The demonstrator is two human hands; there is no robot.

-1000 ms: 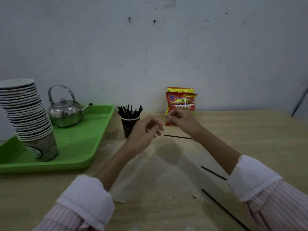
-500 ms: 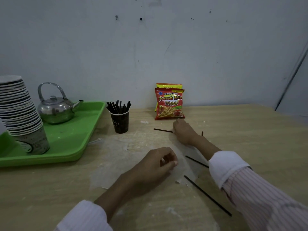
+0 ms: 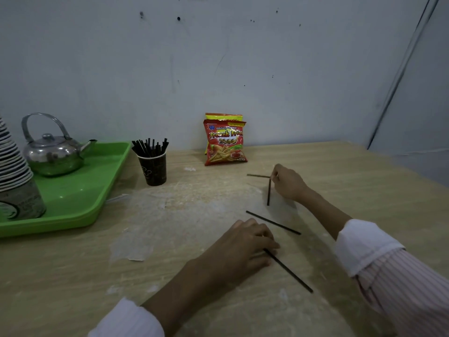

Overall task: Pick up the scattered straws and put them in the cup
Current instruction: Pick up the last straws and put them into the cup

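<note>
A pale wooden table [image 3: 340, 171] is set against a grey wall [image 3: 218, 69]. At its left edge a green tray [image 3: 80, 203] is laid, on which a steel kettle [image 3: 53, 154] and a stack of paper cups [image 3: 14, 176] are kept. Two snack packets [image 3: 225, 142] are propped against the wall behind the middle of the table. A dark cup [image 3: 153, 170], already filled with black straws [image 3: 150, 147], is stood just right of the tray.

The left hand [image 3: 240, 251] is laid palm down on the table, fingers curled loosely, and its fingertips are pressed on the near end of one long straw [image 3: 289, 271], which lies flat on the wood. A firm grip cannot be told. The right hand [image 3: 288, 182] is pinched shut farther back, and a short straw [image 3: 269, 192] is held hanging downward from it, its lower end at the table. A second straw [image 3: 258, 176] is seen pointing left from the same fingers; whether it is gripped cannot be told. Another straw [image 3: 273, 222] is left lying between the two hands, untouched.
</note>
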